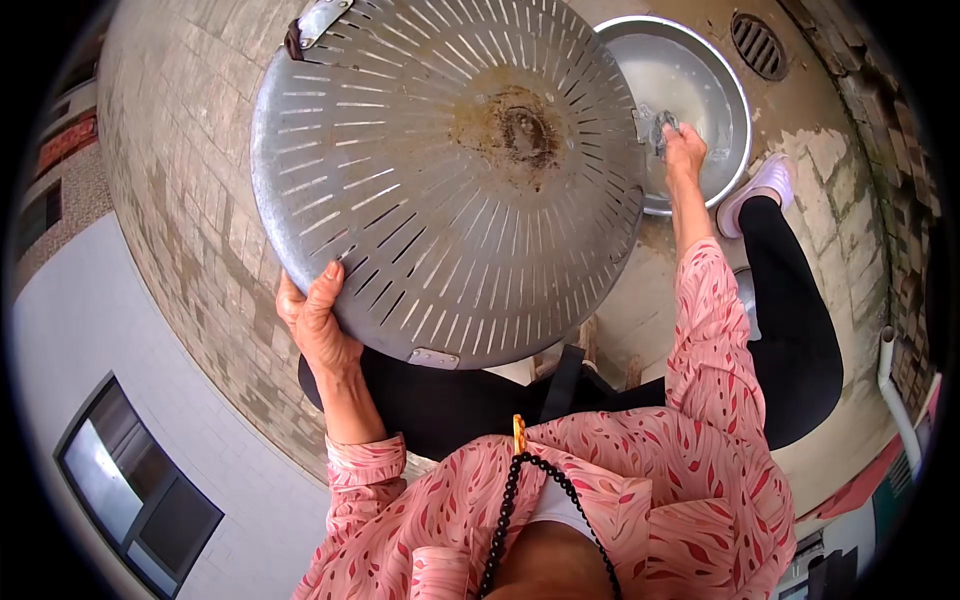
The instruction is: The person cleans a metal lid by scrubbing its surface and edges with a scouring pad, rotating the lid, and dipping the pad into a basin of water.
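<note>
A large round metal steamer tray [400,200] with radial slots is tilted up over my lap, a brown stain near its middle. My left hand [325,325] grips its lower left rim, thumb on the slotted face. Behind its right side stands a metal basin [742,120] with cloudy water [670,82]. My right hand [685,155] is in the basin, closed on a small grey scrubber [661,128] at the water, close to the tray's right edge. The tray hides part of the basin.
A round drain grate [759,46] lies in the paving beyond the basin. My foot in a pale pink shoe [768,185] is right of the basin. Part of another metal vessel [746,300] shows beside my right leg. A white pipe [895,390] runs at the far right.
</note>
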Tool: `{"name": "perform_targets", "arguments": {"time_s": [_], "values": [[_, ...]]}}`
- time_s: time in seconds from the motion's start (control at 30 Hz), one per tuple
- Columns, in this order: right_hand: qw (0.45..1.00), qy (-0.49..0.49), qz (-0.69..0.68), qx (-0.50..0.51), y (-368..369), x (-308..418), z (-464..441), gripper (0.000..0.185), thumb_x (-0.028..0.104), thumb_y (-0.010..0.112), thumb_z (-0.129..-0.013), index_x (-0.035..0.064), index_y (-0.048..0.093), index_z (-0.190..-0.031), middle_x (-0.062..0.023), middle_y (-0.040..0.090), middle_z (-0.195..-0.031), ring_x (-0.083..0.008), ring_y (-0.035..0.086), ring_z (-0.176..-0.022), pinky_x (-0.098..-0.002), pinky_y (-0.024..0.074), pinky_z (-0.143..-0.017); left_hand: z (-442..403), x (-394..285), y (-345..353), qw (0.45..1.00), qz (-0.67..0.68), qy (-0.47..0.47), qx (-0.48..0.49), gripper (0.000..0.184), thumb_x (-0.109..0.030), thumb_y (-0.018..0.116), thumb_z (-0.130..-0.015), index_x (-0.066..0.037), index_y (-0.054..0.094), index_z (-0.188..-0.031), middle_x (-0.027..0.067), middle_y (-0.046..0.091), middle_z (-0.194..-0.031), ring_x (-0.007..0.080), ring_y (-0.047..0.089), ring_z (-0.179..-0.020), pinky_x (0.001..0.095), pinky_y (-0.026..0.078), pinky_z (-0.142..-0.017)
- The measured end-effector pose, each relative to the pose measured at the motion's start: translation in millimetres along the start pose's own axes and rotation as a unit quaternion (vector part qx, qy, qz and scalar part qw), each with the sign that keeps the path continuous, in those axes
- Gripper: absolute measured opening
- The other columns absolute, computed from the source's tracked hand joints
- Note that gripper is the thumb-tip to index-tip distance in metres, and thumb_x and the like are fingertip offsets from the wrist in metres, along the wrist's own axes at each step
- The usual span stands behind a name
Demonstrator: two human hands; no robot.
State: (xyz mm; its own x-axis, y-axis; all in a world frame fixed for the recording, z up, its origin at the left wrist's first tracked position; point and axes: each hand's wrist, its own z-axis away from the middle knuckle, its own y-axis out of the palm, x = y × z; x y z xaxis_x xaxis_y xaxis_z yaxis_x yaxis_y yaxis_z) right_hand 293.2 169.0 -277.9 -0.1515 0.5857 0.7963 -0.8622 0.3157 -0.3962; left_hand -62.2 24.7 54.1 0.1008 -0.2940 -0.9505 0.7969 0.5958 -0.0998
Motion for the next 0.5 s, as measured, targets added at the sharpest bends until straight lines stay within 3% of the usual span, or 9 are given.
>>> {"name": "perform_targets", "arguments": {"time_s": [0.07,0.13,0.2,0.3,0.37,0.43,0.5], "values": [[0.98,-0.138,-0.123,0.072,15.6,57.9,49.6,0.02,0.013,0.064,-0.082,-0.0013,0.064,-0.095,-0.0067,0.065,-0.075,-0.0161,0.059,-0.068,-0.0306,0.0461,-0.065,-2.9,-1.7,-0.4,0.999,0.01,-0.029,0.027,0.046,-0.007,0.068,-0.076,0.004,0.051,-0.117,0.012,0.063,-0.101,0.0196,0.063,-0.084,0.0312,0.053,-0.075],[0.948,-0.295,-0.004,0.118,33.2,119.1,122.3,0.013,0.011,0.065,-0.081,0.0016,0.062,-0.09,-0.0128,0.062,-0.082,-0.0237,0.061,-0.073,-0.0334,0.047,-0.067,-7.7,2.9,5.2,0.999,0.011,-0.025,0.035,0.045,-0.006,0.068,-0.076,0.004,0.051,-0.116,0.0119,0.063,-0.1,0.0201,0.064,-0.084,0.0316,0.054,-0.075],[0.898,-0.417,-0.052,0.131,48.9,165.9,195.9,0.015,0.005,0.067,-0.077,0.0018,0.06,-0.09,-0.0109,0.055,-0.083,-0.026,0.059,-0.071,-0.0371,0.0478,-0.066,-8.6,5.2,15.8,0.997,0.043,-0.032,0.053,0.041,-0.006,0.068,-0.077,0.004,0.053,-0.115,0.0113,0.065,-0.098,0.0204,0.065,-0.08,0.0316,0.055,-0.074],[0.826,-0.502,-0.111,0.233,61.0,196.5,278.5,0.011,0.004,0.066,-0.077,0.0052,0.059,-0.086,-0.0091,0.053,-0.082,-0.0245,0.061,-0.067,-0.0358,0.0503,-0.055,-21.0,2.8,10.8,0.98,0.117,-0.142,0.079,0.036,-0.008,0.067,-0.08,0.003,0.055,-0.112,0.0106,0.066,-0.094,0.0197,0.065,-0.077,0.0315,0.055,-0.073],[0.827,-0.519,-0.052,0.21,57.7,185.3,270.5,0.011,0.002,0.065,-0.077,0.0058,0.058,-0.085,-0.0092,0.054,-0.082,-0.0246,0.061,-0.067,-0.0359,0.0504,-0.053,-12.7,6.5,16.0,0.995,0.034,-0.088,0.027,0.025,-0.013,0.067,-0.084,0.002,0.059,-0.102,0.0099,0.065,-0.089,0.018,0.065,-0.075,0.0316,0.055,-0.07],[0.857,-0.497,0.007,0.132,53.5,165.2,230.6,0.009,0.003,0.063,-0.078,0.0053,0.058,-0.085,-0.0097,0.057,-0.083,-0.0275,0.062,-0.065,-0.0388,0.0504,-0.055,-7.6,16.4,16.2,0.997,0.036,-0.063,0.004,0.017,-0.013,0.067,-0.084,0.001,0.06,-0.092,0.009,0.065,-0.084,0.0154,0.063,-0.069,0.0299,0.053,-0.061],[0.877,-0.474,0.071,0.024,50.3,143.5,185.3,0.008,0.008,0.063,-0.079,0.0032,0.057,-0.084,-0.0105,0.059,-0.085,-0.0333,0.061,-0.064,-0.0441,0.0499,-0.058,-1.5,18.3,20.9,0.997,0.05,-0.05,0.02,0.019,-0.014,0.066,-0.085,0.001,0.059,-0.094,0.0083,0.064,-0.085,0.0142,0.061,-0.07,0.0289,0.052,-0.062]]}}
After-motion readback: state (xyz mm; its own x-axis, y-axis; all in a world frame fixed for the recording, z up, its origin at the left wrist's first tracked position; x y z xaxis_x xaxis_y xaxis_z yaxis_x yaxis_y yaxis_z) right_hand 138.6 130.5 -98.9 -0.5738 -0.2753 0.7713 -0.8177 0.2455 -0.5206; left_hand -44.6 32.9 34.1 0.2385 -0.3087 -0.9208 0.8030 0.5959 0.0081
